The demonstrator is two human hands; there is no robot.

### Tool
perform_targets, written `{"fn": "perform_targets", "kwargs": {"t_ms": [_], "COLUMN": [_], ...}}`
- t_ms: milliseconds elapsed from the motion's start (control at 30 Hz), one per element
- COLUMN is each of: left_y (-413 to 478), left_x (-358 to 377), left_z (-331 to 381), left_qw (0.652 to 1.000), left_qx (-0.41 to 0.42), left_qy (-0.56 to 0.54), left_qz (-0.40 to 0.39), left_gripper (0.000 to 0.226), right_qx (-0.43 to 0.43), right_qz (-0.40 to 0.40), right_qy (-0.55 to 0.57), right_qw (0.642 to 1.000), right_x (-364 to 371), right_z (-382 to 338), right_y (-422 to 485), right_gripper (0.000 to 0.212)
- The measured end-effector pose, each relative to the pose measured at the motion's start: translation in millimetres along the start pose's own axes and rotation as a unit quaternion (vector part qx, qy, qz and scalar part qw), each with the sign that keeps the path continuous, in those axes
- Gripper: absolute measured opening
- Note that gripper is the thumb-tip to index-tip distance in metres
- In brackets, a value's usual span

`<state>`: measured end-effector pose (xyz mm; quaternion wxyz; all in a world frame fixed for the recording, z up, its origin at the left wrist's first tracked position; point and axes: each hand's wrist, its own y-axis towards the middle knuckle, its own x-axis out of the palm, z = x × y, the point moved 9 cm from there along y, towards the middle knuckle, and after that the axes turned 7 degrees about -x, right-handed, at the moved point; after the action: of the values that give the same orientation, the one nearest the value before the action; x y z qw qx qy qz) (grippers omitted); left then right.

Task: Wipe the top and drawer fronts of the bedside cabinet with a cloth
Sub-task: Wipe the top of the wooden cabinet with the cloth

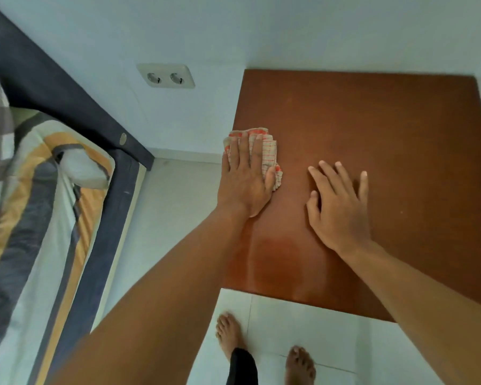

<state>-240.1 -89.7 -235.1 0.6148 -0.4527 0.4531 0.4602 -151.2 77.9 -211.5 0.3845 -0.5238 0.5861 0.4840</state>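
Pressing w/ our left grip [243,176], fingers flat, on the crumpled checked cloth [269,154] at the left edge of the smooth red-brown wood cabinet [400,129] top; right grip [340,207] lies spread, holding nothing, just beside.

The brown cabinet [386,129] top fills the view from centre toward 3 o'clock, its far edge against the pale wall [206,29]. The left hand [245,179] lies flat, fingers straight, pressing a crumpled checked cloth [264,145] onto the top near its 9 o'clock edge. At 3 o'clock from it, near but apart, the right hand [339,209] rests palm down on the bare wood, fingers spread. A double socket [165,76] sits on the wall at 11 o'clock from the cloth. A bed [39,218] with striped bedding runs along 9 o'clock. Two bare feet [229,334] stand on the tiled floor [303,323] at 6 o'clock.
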Motion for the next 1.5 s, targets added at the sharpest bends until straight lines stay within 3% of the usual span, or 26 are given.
{"fn": "perform_targets", "kwargs": {"t_ms": [300,733,867,933,1033,1200,1500], "left_y": [-106.8,-230.7,-293.8,-337.3,-379.9,-330.9,-181.3], "left_x": [13.6,19.1,16.4,32.1,57.2,18.9,-95.0], "left_z": [-17.6,-38.4,-31.0,-42.1,-85.9,-110.5,-9.5], "left_qw": [0.999,0.998,0.981,0.983,0.991,0.999,0.994], "left_qx": [-0.005,0.033,0.139,0.159,0.079,0.033,0.073], "left_qy": [-0.006,-0.026,-0.009,-0.046,-0.106,-0.031,-0.047], "left_qz": [0.034,0.051,0.134,0.078,-0.025,-0.007,0.071], "left_gripper": [0.075,0.058,0.049,0.063,0.078,0.064,0.047], "right_qx": [0.000,-0.008,-0.003,-0.007,-0.011,-0.031,-0.082], "right_qz": [0.004,-0.030,-0.029,-0.028,-0.030,-0.045,-0.081], "right_qy": [-0.018,-0.040,-0.041,-0.037,-0.029,-0.010,0.146], "right_qw": [1.000,0.999,0.999,0.999,0.999,0.998,0.983], "right_x": [-8.3,-23.5,-28.7,-31.1,-32.9,-38.9,-71.1], "right_z": [-20.6,-49.0,-56.9,-61.4,-64.9,-64.5,-69.6], "right_y": [-52.0,-113.0,-131.4,-140.6,-151.0,-153.5,-91.3], "right_gripper": [0.055,0.050,0.049,0.049,0.048,0.048,0.067]}}
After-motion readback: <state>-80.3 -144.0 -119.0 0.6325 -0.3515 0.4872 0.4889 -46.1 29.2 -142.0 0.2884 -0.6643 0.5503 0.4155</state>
